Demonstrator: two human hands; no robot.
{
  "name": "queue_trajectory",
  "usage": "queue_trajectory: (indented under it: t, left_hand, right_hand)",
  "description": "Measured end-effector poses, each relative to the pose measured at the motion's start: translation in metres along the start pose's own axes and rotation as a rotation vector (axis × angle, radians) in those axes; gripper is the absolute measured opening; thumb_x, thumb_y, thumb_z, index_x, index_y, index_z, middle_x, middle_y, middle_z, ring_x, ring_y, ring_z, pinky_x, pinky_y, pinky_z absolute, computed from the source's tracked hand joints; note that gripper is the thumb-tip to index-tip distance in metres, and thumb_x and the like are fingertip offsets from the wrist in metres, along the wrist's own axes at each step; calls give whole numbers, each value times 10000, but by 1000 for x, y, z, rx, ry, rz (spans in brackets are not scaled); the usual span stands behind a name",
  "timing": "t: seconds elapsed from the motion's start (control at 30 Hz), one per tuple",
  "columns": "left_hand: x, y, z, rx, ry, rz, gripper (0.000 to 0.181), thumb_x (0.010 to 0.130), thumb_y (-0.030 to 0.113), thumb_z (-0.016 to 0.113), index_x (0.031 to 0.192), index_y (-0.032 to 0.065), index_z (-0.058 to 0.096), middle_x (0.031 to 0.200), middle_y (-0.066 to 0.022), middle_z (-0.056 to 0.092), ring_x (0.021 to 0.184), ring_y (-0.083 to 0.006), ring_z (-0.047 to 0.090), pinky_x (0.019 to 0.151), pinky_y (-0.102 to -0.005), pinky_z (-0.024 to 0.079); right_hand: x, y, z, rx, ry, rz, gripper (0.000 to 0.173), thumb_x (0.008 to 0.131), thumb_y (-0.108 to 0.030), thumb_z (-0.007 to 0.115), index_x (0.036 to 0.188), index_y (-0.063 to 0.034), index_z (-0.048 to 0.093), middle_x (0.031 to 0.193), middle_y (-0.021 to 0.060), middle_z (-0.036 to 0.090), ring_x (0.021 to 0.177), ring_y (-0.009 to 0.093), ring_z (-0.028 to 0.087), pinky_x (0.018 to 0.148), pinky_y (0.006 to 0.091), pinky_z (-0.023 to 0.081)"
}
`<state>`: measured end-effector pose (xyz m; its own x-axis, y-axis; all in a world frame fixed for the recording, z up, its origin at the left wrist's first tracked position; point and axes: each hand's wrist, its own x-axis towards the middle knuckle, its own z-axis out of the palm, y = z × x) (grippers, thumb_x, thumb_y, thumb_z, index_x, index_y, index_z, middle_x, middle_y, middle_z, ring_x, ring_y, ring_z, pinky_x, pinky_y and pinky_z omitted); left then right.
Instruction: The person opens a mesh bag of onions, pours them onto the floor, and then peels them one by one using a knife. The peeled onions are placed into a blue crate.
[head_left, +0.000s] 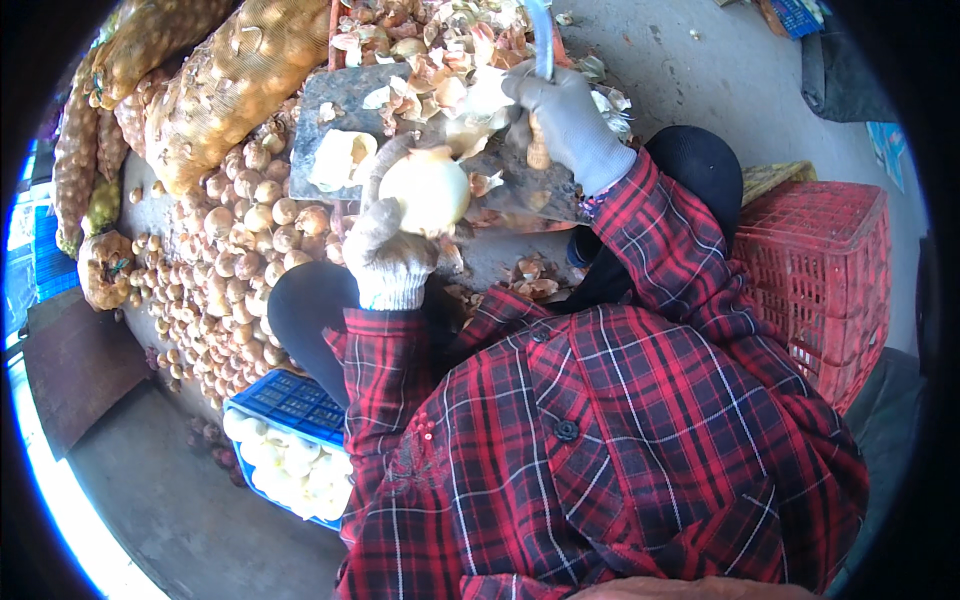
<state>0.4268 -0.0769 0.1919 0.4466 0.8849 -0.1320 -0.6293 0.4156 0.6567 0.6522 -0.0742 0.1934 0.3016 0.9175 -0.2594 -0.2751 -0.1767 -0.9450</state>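
Observation:
My left hand (390, 247), in a soiled knitted glove, grips a peeled white onion (426, 193) above the board's near side. My right hand (585, 124) wears a grey glove and is closed around the wooden handle (538, 146) of a knife. Its blade (541, 37) points away from me, apart from the onion. Beneath both hands lies a dark, stained board (315, 124), partly covered by dry onion skins (450, 94). A pale piece of onion peel (343, 159) rests at the board's left end.
Unpeeled onions (232, 262) cover the floor at left, below filled mesh sacks (232, 90). Beside my left knee, a blue plastic crate (289, 401) holds peeled onions (289, 465). A red plastic crate (814, 270) stands at right. More skins heap up beyond the board.

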Motion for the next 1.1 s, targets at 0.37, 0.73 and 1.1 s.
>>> queue_trajectory:
  t: [0.37,0.73,1.1]
  left_hand:
    - [10,2,-11,-238,293,66,598,907,465,565,1290,16,467,1155,-158,602,1039,-298,609,880,-427,531]
    - [16,-24,-1,249,324,55,622,999,467,410,1383,-22,401,1266,-173,539,1132,-250,559,941,-367,484]
    - [9,-18,5,172,133,-8,552,894,204,617,1364,15,400,1253,-139,529,1146,-240,545,982,-401,481]
  right_hand:
    - [-7,18,9,-196,-538,105,374,888,44,469,1259,59,515,982,114,662,718,72,602,495,189,490]
    - [-37,25,40,-312,-200,-114,223,906,-228,646,885,-8,674,671,50,621,509,66,539,480,243,447]
    - [-35,-3,29,-111,-223,77,226,902,-210,632,813,-4,610,616,53,593,439,100,547,391,239,437]
